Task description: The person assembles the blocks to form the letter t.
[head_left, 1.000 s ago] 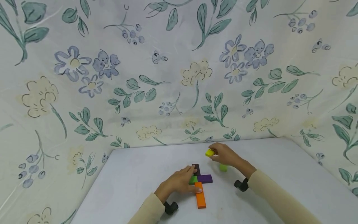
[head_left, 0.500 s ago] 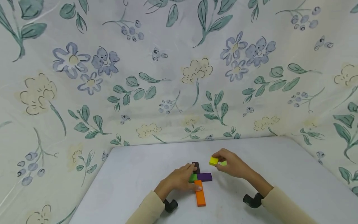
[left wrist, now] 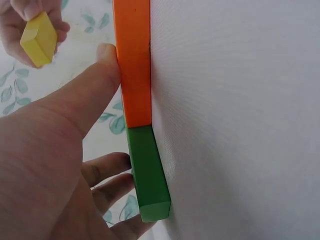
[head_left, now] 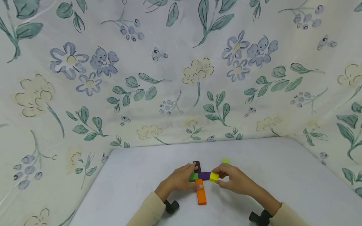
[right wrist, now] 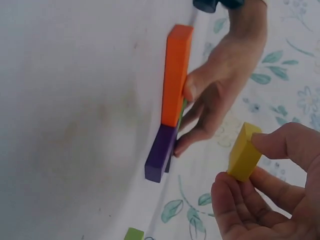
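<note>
My right hand (head_left: 237, 179) pinches a yellow block (head_left: 214, 177) between thumb and fingers. In the head view the block overlaps the right end of a flat purple block (head_left: 204, 176); the right wrist view shows it held off the table. My left hand (head_left: 178, 179) lies spread over a group of joined blocks. Its thumb rests on the orange block (head_left: 201, 195), and its fingertips reach the dark brown block (head_left: 197, 166). Below the thumb in the left wrist view, other fingers are beside the green block (left wrist: 149, 170), which meets the orange one end to end.
Behind the right hand, a light green block (head_left: 225, 160) lies on the white table (head_left: 147, 163). A floral cloth (head_left: 169, 94) hangs along the table's back and sides. Black wrist cameras (head_left: 172, 207) sit close over the tabletop.
My right hand has brought the yellow block from the back of the table toward me, to the purple block's right end. The left hand stays on the blocks.
</note>
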{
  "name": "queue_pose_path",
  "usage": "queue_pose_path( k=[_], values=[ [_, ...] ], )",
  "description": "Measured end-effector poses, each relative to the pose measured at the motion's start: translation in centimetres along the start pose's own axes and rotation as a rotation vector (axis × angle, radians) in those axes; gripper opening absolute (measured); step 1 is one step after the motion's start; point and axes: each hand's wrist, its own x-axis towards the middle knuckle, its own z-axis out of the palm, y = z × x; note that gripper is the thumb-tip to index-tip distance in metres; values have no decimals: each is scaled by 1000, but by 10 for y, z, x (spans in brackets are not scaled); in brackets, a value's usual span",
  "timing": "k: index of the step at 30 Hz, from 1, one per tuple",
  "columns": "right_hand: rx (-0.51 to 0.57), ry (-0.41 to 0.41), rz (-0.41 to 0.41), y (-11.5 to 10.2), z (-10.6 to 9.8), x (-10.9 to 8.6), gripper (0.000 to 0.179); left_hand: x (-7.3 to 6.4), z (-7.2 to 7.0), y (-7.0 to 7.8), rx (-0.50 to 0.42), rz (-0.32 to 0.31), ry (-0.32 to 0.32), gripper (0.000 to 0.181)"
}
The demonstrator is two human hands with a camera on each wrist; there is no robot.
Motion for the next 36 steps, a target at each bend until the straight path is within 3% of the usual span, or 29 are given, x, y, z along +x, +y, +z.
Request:
queue_pose_path(
  k=[10,18,36],
  values=[
    [39,-23,26,-13,9,-13,27,-2,-3,3,-22,-2,5,95],
    [74,-165,67,-14,26,-19,26,0,1,1,-37,8,21,94],
    [118,-282,152,-10,44,-26,30,-4,1,1,-20,-11,5,92]
  ],
)
